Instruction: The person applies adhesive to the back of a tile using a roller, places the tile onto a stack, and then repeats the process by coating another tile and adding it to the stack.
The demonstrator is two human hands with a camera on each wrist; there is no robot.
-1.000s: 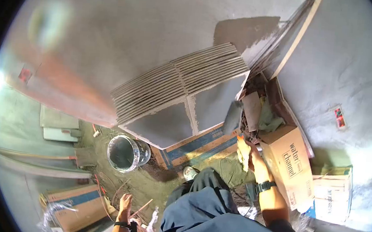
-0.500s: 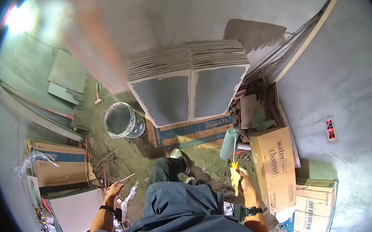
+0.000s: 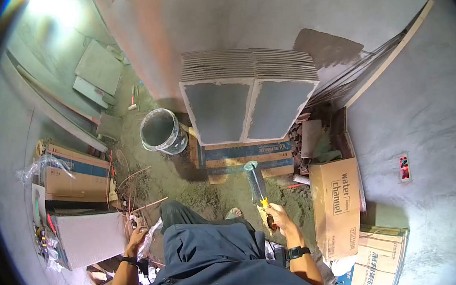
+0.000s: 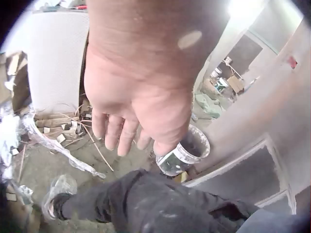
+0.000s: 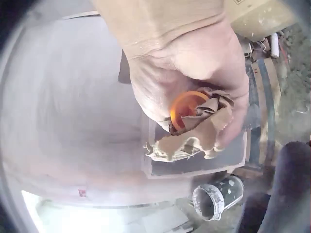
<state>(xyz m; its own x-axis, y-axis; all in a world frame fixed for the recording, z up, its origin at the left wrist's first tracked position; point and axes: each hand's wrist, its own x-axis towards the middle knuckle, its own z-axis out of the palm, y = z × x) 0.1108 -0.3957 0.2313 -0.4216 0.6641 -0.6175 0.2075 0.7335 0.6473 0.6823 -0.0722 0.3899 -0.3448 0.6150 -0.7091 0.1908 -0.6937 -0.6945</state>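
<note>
1. The right hand (image 3: 281, 216) has its fingers curled firmly round the yellow handle (image 3: 264, 202) of a paint roller
2. The paint roller (image 3: 255, 180) points away from the person, its grey-green sleeve, seen from the head, against the floor (image 3: 213, 193) and the near edge of a flat cardboard sheet (image 3: 220, 167); how high it hangs above them I cannot tell
3. Torn brownish paper (image 5: 214, 128) is bunched round the handle inside that grip, with ragged edges sticking out below the fingers, and an orange ring (image 5: 174, 114) shows among the folds in the right wrist view
4. The left hand (image 4: 138, 97) hangs with its fingers relaxed and pointing down, the palm bare; thin sticks and scraps lie on the floor below it
5. A splashed bucket (image 3: 178, 142) stands upright on the floor, left of the cardboard sheet
6. Beyond the roller, a stack of tiles (image 3: 214, 111) with grey faces and pale borders stands by the wall (image 3: 228, 12), on or just behind the cardboard sheet
7. To the right of the right hand is a cardboard box (image 3: 337, 201) printed "water channel"
</note>
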